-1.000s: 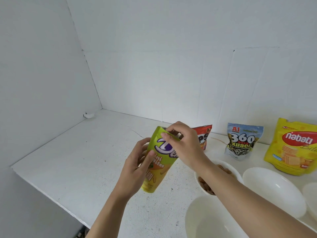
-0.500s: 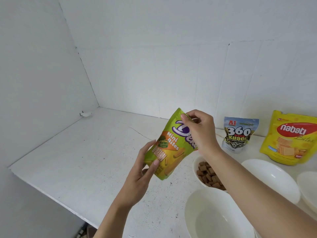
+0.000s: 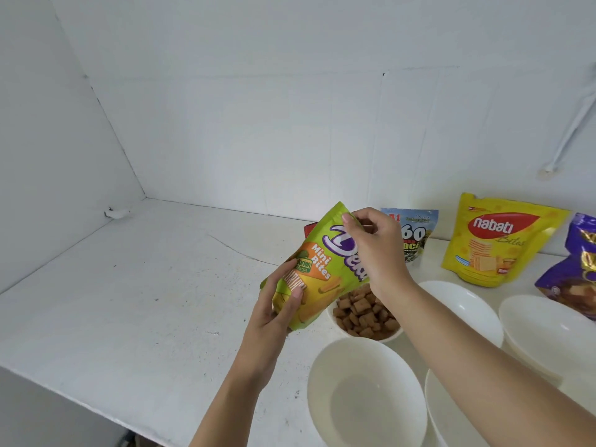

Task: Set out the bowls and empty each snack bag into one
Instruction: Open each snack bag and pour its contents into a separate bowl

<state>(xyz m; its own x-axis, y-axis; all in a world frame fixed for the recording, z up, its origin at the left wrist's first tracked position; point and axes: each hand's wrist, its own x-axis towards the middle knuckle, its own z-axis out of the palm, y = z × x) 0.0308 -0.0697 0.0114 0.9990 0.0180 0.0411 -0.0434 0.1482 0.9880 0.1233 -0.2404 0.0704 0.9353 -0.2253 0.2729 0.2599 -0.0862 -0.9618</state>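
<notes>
A flat white table (image 3: 145,301) with a scuffed, speckled matt top is recorded, enclosed by plain white walls.

Smooth, glossy, round white bowls are set out at the right. The nearest bowl (image 3: 364,398) is seen to hold nothing. A second empty bowl (image 3: 467,308) and a third (image 3: 548,330) lie beyond the right forearm. Another bowl (image 3: 442,414) at the lower edge is largely hidden by that arm, and its contents cannot be judged. A smaller bowl (image 3: 335,321) is filled with brown, pillow-shaped snack pieces (image 3: 364,314).

Shiny foil pouches are stood against the back wall: a yellow Nabati bag (image 3: 493,240), a purple bag (image 3: 580,262) cut off by the frame edge, a blue and black bag (image 3: 416,237), and a red bag (image 3: 310,228) mostly hidden.

A green Mini Bites bag (image 3: 322,269) is held tilted in the air, above the table and partly in front of the filled bowl. Its lower part is gripped by the left hand (image 3: 277,304), fingers and thumb curled round it. Its top edge is pinched by the right hand (image 3: 377,250) between thumb and curled fingers. Whether the top is torn cannot be told
</notes>
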